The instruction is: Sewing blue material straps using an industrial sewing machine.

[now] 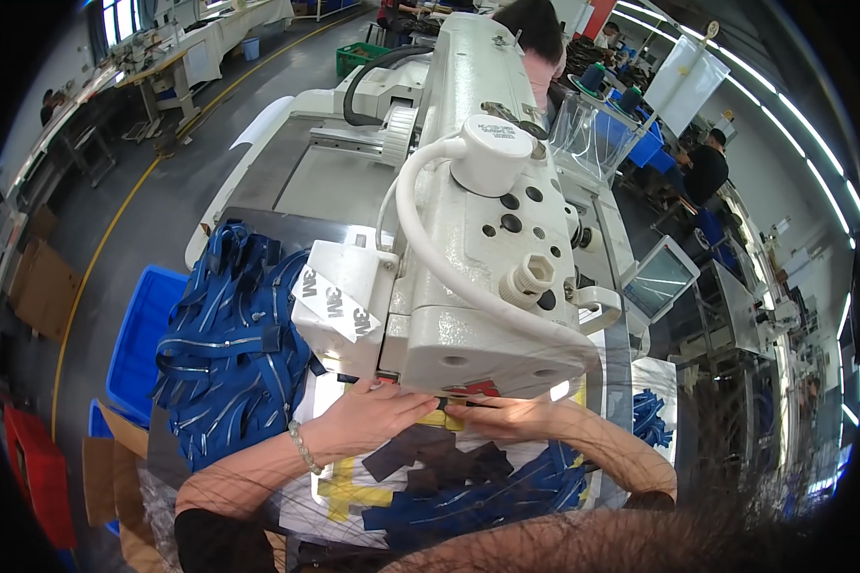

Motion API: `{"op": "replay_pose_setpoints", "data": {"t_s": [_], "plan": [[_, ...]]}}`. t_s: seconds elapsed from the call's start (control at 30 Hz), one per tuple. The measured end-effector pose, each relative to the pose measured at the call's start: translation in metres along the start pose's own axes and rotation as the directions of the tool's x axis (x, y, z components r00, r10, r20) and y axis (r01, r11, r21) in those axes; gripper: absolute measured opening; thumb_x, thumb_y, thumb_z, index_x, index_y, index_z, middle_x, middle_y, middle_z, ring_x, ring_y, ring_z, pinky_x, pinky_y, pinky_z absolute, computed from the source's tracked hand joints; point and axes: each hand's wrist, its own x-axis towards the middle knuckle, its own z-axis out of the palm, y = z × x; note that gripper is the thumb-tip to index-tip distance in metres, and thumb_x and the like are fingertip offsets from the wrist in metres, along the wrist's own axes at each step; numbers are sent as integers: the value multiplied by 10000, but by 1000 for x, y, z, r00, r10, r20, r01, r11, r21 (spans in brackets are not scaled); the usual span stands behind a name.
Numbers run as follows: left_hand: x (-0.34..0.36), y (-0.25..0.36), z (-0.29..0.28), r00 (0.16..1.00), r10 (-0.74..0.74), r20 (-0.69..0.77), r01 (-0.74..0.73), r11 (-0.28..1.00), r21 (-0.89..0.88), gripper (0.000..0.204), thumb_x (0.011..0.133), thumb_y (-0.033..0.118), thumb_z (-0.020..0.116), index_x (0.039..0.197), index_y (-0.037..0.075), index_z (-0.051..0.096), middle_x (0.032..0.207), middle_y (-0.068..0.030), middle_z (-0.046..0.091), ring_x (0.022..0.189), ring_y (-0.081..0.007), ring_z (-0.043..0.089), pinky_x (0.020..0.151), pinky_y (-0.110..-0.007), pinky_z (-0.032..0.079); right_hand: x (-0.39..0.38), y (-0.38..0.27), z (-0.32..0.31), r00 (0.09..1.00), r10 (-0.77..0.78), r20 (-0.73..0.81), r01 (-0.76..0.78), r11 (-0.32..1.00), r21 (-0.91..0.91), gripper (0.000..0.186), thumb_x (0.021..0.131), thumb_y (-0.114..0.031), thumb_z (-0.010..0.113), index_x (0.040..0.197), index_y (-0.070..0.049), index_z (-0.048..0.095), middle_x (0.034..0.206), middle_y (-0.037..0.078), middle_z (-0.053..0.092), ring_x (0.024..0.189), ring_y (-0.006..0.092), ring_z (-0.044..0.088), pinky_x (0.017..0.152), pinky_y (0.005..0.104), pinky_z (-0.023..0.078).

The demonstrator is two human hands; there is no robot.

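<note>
Under the front of a white industrial sewing machine (487,349), my two hands meet at the work area. My left hand (387,413), with a beaded bracelet at the wrist, reaches in from the left, its fingertips pressed together by a small yellow patch. From the right, my right hand (505,418) brings its fingertips to the same spot, beside a small dark piece. The machine head hides part of the fingers, and what they pinch is unclear. Just below lie dark fabric pieces (454,465) and a bundle of blue straps (478,511) with pale stripes.
A large heap of blue straps (234,353) covers the table at left, beside a blue bin (143,334) and a cardboard box (115,477). More blue straps (650,417) lie at right. A tilted screen (661,277) stands right of the machine. Other people work in the background.
</note>
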Motion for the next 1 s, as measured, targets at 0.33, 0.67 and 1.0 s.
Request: {"op": "replay_pose_setpoints", "data": {"t_s": [0.33, 0.67, 1.0], "plan": [[3, 2, -9, 996, -7, 84, 4, 1000, 29, 432, 859, 162, 482, 1288, 121, 495, 1206, 37, 550, 884, -124, 545, 787, -310, 414, 0, 5, 11, 999, 37, -17, -35, 989, 146, 473, 638, -232, 716, 1102, -202, 633, 1055, 25, 625, 1012, 265, 584, 862, 501, 422], [0, -1, -1, 1000, 16, -4, -16, 998, 57, 414, 864, 175, 476, 1273, 121, 508, 1216, 29, 545, 897, -128, 545, 799, -309, 413, 13, -10, 5, 993, 116, 8, -116, 989, 92, 431, 590, -213, 706, 1010, -140, 644, 1004, 11, 618, 973, 247, 581, 815, 428, 462], [-1, -2, -5, 982, -3, -189, 14, 998, 55, 442, 763, 285, 633, 1161, 102, 573, 1081, 4, 582, 858, -133, 525, 814, -287, 399, 20, -22, -12, 988, 155, -1, -155, 987, 48, 366, 590, -184, 715, 943, -119, 643, 986, -2, 610, 949, 194, 585, 842, 377, 439]]}}
